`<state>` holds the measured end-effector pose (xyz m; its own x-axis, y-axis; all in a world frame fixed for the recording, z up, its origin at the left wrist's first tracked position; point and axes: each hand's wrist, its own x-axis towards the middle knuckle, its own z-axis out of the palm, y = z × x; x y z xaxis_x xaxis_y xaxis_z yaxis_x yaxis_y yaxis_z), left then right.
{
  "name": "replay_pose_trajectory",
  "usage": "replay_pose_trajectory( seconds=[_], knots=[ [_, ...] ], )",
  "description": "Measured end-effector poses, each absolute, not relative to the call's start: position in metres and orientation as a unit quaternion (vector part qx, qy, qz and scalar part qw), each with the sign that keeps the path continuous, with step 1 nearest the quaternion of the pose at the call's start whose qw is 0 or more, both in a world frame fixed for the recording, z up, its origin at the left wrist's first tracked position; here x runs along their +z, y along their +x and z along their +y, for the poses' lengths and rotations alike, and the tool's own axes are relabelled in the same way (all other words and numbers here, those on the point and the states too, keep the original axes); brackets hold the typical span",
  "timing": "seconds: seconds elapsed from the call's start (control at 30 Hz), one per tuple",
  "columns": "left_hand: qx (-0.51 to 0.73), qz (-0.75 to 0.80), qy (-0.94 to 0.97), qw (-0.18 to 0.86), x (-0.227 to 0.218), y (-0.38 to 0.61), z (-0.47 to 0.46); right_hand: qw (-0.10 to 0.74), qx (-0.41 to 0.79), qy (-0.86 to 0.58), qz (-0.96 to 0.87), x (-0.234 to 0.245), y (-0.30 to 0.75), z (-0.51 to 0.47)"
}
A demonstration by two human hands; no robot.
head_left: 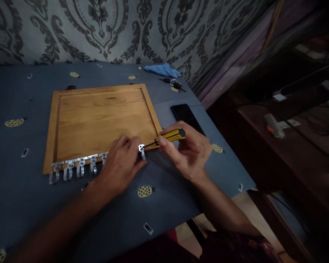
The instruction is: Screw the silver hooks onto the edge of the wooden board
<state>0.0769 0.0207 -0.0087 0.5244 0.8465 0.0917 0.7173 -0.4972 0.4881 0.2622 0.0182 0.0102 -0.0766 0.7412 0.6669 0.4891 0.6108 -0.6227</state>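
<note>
A framed wooden board [104, 117] lies flat on the table. Along its near edge runs a metal hook rail [70, 165] with several silver hooks. My left hand [120, 160] is closed over the rail's right part, gripping it against the board's edge and hiding some hooks. Between thumb and fingers, my right hand [193, 149] holds a yellow-and-black screwdriver [172, 135]. The shaft slants left, and its tip is at the rail's end hook [142, 150], beside my left fingers. Whether the tip sits in a screw is too small to tell.
Right of the board, a black phone [188, 116] lies partly behind my right hand. Keys [175, 84] and a blue cloth [163, 70] are near the patterned wall. The blue tablecloth [164, 233] ends at the front right; a dark side table [296, 146] stands beyond.
</note>
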Motion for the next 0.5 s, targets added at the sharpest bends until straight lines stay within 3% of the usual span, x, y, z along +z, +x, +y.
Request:
replay_pose_trajectory(
  seconds=[0.5],
  knots=[
    [0.136,0.465,0.854,0.190,-0.0037,0.0775,0.0216,0.491,0.108,-0.439,-0.745,0.0147,0.2604,0.0180]
  ],
)
